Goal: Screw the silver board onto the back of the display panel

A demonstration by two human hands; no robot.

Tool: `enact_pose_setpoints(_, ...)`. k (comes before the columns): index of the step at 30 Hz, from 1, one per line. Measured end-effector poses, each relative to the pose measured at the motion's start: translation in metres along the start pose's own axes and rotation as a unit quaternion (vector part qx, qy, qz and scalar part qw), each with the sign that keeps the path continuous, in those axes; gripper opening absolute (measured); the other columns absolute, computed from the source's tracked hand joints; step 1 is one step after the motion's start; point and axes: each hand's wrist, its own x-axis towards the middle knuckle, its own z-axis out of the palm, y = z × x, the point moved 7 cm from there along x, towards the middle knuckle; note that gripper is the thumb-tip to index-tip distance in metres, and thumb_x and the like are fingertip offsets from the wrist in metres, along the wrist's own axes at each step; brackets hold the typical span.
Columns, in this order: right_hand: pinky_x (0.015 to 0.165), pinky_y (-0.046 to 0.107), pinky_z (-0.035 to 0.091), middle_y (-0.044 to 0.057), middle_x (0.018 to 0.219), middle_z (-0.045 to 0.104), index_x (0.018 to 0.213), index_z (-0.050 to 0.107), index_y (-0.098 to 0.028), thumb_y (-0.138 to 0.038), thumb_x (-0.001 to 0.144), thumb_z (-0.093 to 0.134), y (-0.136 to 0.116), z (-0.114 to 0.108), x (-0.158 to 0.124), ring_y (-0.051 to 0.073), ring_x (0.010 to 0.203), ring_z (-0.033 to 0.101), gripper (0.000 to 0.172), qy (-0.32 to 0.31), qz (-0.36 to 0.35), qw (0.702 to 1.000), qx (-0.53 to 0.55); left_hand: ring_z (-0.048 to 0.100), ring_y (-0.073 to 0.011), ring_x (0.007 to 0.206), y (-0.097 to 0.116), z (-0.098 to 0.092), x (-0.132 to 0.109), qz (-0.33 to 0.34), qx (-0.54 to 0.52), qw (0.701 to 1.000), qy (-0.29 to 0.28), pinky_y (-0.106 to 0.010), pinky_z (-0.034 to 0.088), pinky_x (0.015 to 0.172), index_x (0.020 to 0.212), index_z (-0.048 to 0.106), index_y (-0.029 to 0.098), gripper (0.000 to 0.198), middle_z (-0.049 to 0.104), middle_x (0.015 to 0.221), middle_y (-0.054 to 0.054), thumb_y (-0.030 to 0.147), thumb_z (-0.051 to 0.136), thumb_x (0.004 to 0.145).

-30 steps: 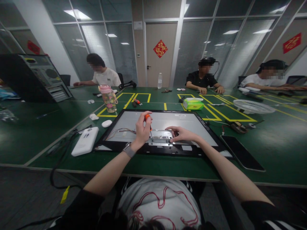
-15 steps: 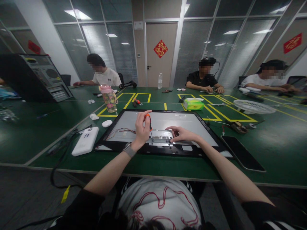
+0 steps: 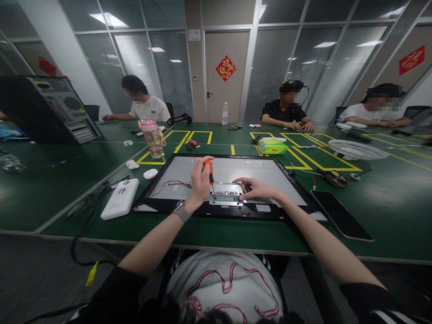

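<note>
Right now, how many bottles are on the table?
2: a pink-lidded bottle by the far left corner of the panel, and a clear bottle farther toward the door. Others may be hidden.

Red diamond (image 3: 226,68) on door (image 3: 225,96): 招财进宝; right-hand sign (image 3: 412,60): 福.

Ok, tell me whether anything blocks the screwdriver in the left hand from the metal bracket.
Nothing visible does. The screwdriver in the left hand points down at the left end of the metal bracket; the right hand is at the other end, out of that line. Actual contact is too small to tell.
</note>
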Motion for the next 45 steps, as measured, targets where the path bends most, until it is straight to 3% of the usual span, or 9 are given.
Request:
enact_pose_setpoints(9, 0.065, 0.027, 0.038, -0.004, 0.071, 0.051, 0.130, 0.051, -0.016, -0.046, 0.066, 0.077, -0.0015, -0.0007, -0.0005, 0.015, 0.068, 0.050, 0.076, 0.006, 0.004, 1.000, -0.012, 0.050, -0.0146, 0.077, 0.0071, -0.0013, 0.0019, 0.021, 0.014, 1.000, 0.006, -0.028, 0.041, 0.073, 0.105, 0.059, 0.020, 0.023, 0.054, 0.082, -0.002, 0.029, 0.039, 0.096)
enact_pose_setpoints(20, 0.064, 0.027, 0.038, -0.004, 0.070, 0.051, 0.131, 0.050, -0.016, -0.046, 0.066, 0.077, -0.0028, -0.0001, -0.0007, 0.014, 0.067, 0.050, 0.077, 0.003, 0.005, 1.000, -0.009, 0.051, -0.0135, 0.075, 0.0022, 0.0020, 0.0006, -0.001, -0.009, 1.000, -0.010, -0.027, 0.041, 0.072, 0.107, 0.057, 0.020, 0.023, 0.054, 0.082, -0.002, 0.030, 0.041, 0.095)
enact_pose_setpoints(33, 0.065, 0.028, 0.039, -0.004, 0.071, 0.052, 0.131, 0.050, -0.016, -0.044, 0.067, 0.077, -0.0010, -0.0004, -0.0005, 0.015, 0.069, 0.051, 0.075, 0.002, 0.004, 1.000, -0.013, 0.057, -0.0176, 0.092, 0.0052, -0.0041, 0.0023, 0.016, 0.025, 0.999, 0.020, -0.032, 0.044, 0.083, 0.111, 0.060, 0.020, 0.030, 0.061, 0.093, -0.006, 0.030, 0.035, 0.097)
enact_pose_setpoints(40, 0.066, 0.028, 0.038, -0.004, 0.070, 0.051, 0.130, 0.051, -0.015, -0.045, 0.065, 0.077, -0.0005, -0.0005, 0.0000, 0.015, 0.069, 0.051, 0.076, 0.007, 0.003, 1.000, -0.007, 0.053, -0.0133, 0.079, 0.0081, -0.0053, 0.0029, 0.030, 0.038, 0.998, 0.037, -0.026, 0.044, 0.071, 0.100, 0.063, 0.020, 0.018, 0.055, 0.090, -0.004, 0.029, 0.049, 0.093)
enact_pose_setpoints(45, 0.066, 0.028, 0.039, -0.004, 0.070, 0.051, 0.130, 0.051, -0.016, -0.046, 0.066, 0.077, -0.0018, -0.0004, -0.0007, 0.015, 0.069, 0.051, 0.075, 0.006, 0.003, 1.000, -0.007, 0.050, -0.0121, 0.076, 0.0072, -0.0053, 0.0033, 0.034, 0.048, 0.997, 0.046, -0.026, 0.045, 0.072, 0.097, 0.065, 0.021, 0.015, 0.050, 0.086, -0.002, 0.030, 0.059, 0.088)
